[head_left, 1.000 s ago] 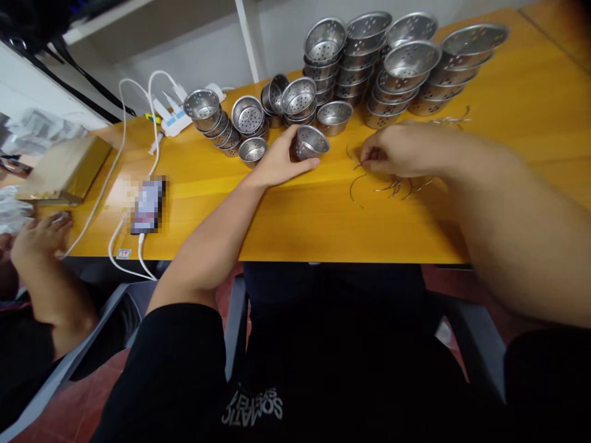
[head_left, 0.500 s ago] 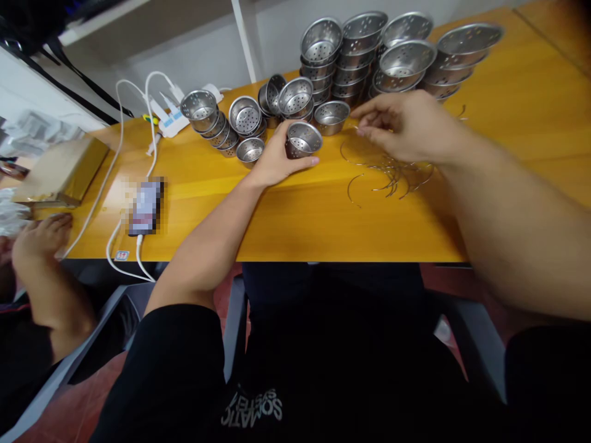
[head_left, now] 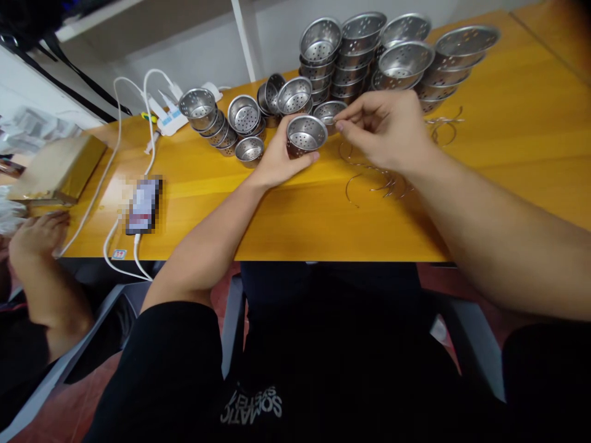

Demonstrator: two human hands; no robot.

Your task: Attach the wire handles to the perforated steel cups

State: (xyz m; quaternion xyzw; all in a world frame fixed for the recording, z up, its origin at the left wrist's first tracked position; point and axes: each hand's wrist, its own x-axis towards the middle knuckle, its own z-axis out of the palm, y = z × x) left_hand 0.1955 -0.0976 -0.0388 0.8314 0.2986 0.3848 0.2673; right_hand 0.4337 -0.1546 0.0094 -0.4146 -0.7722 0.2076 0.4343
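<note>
My left hand is wrapped round a small perforated metal cup, its mouth tilted up toward me. The thumb lies along the near side and the fingers go behind. Just right of the cup, my right hand is pinched, with what looks like the end of a thin wire at its fingertips; most of it is hidden. Behind those fingertips stands another small perforated cup. Under the right hand and forearm lie several thin curved wires, partly covered.
Stacks of perforated cups line the back of the table. More small cups stand left. A phone lies on the table with white cables and a power strip. A co-worker's hand rests near a cardboard box.
My right hand has moved left, bringing its pinched fingertips close to the held cup. My left hand still grips that cup, which has shifted slightly right and tilted a little.
</note>
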